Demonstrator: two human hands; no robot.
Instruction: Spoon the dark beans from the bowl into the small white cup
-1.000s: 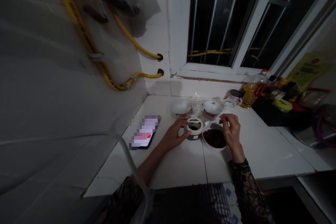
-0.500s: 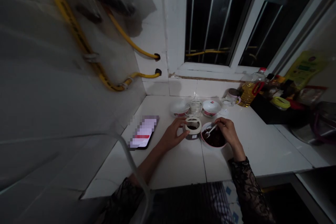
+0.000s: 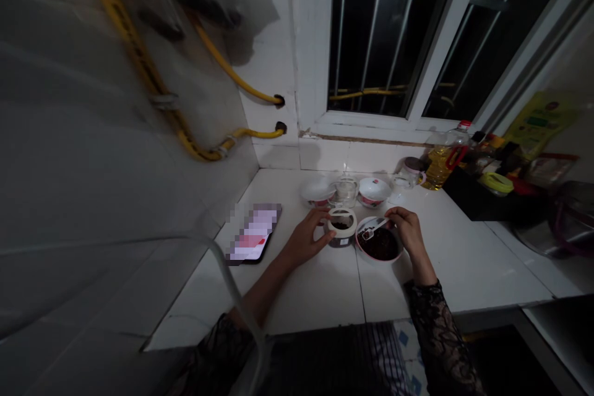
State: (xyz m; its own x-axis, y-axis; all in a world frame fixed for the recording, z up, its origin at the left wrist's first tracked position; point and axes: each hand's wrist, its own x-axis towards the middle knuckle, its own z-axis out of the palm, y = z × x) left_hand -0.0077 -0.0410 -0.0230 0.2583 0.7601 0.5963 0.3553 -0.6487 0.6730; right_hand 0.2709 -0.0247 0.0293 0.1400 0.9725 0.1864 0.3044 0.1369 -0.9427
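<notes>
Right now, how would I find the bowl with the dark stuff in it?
Start at the barred window; the white counter lies below it. Mid-counter, the right hand holds a white spoon over a bowl, beside the small jar in the left hand. Unlike the two white bowls behind, it looks dark inside.

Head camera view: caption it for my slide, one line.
Left hand grips a small jar; right hand holds a spoon over a bowl of dark food on a white counter.

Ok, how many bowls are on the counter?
3: the dark-filled bowl by the right hand, two white bowls behind, flanking a glass jar. Others may hide in the dim clutter.
</notes>
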